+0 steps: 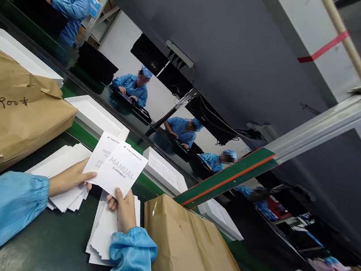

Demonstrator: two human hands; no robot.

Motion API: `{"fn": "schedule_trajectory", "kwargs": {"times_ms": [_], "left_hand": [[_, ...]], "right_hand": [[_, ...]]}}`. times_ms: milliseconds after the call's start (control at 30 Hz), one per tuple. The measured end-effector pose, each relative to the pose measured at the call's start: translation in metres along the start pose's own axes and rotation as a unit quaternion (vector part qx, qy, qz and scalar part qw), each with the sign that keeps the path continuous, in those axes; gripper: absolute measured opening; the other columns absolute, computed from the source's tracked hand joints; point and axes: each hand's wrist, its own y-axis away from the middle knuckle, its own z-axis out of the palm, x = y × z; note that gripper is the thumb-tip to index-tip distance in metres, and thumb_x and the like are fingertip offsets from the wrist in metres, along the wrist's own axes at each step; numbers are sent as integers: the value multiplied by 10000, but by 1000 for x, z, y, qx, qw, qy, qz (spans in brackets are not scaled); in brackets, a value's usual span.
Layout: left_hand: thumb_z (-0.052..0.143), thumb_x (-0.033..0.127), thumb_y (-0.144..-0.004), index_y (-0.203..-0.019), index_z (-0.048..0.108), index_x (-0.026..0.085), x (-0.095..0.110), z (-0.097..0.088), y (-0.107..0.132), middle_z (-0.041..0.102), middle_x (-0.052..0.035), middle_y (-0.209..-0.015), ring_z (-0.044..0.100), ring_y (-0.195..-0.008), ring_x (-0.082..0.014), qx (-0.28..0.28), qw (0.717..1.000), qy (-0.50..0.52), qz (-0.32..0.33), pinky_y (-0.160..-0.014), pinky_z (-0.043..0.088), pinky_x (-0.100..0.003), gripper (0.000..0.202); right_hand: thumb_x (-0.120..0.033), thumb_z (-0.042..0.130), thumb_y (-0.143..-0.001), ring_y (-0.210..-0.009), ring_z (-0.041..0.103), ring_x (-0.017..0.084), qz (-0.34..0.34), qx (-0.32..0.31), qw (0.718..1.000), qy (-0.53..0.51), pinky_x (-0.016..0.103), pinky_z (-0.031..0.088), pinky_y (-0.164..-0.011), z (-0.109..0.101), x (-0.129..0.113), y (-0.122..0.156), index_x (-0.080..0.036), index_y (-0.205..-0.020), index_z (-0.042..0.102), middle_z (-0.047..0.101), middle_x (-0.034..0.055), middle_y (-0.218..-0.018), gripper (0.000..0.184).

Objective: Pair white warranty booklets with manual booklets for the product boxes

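Note:
My left hand [70,178] pinches a white warranty card [100,155] by its lower edge, above a fanned stack of white cards [60,167]. My right hand [125,211] grips a white booklet printed MANUAL [122,173] from below, its thumb on the front. The booklet overlaps the card. Under my right hand lies a second stack of white booklets [102,235] on the dark green bench [49,242]. Both arms wear blue sleeves.
Brown paper parcels sit at left [10,114] and at right [193,250]. White trays [97,116] ride a green conveyor [82,134] behind. Several co-workers in blue [130,85] work at the far side. A green-striped rail [228,176] crosses at right.

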Motion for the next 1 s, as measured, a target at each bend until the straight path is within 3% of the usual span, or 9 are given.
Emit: {"fn": "schedule_trajectory", "kwargs": {"times_ms": [200,367,633,767,933,1000], "left_hand": [[470,325,-683,-979,360,147,-4,0,-1,517,38,-497,492,-473,-111,5,1000,-17,2,-432,326,-194,363],[408,345,-710,-917,355,157,-13,1,-3,555,19,-558,535,-529,-124,48,998,-46,-2,-501,387,-223,284],[331,329,-743,-912,350,210,-4,1,0,505,76,-424,449,-350,-91,130,976,-172,29,-403,355,-187,208],[299,224,-760,-877,358,196,16,-21,-30,473,75,-470,442,-388,-69,210,955,-199,61,-446,355,-176,134],[317,180,-783,-918,409,140,38,-63,-98,511,41,-535,461,-431,-62,251,947,-201,-15,-501,388,-201,168],[362,233,-784,-942,434,116,42,-78,-121,546,-3,-684,505,-539,-75,263,946,-184,-44,-546,420,-237,209]], "right_hand": [[-390,454,-715,-353,432,52,-14,11,1000,1,158,287,-328,0,1,-1,-146,-779,448,552,-11,-508,252],[-402,463,-702,-345,434,60,-14,40,999,9,160,289,-314,1,1,-1,-150,-768,444,545,-15,-498,261],[-445,493,-664,-347,430,71,-8,54,999,-5,173,283,-317,-1,4,-4,-149,-749,453,558,1,-499,311],[-441,496,-669,-379,436,78,-1,68,997,-26,191,312,-352,-3,3,-5,-156,-730,466,555,-1,-513,293],[-455,502,-659,-400,431,94,23,53,998,-34,217,330,-374,-4,-2,-2,-166,-802,476,555,5,-527,323],[-471,521,-635,-396,434,99,30,51,998,-28,221,330,-368,-4,1,-3,-175,-787,481,554,5,-517,336]]}}
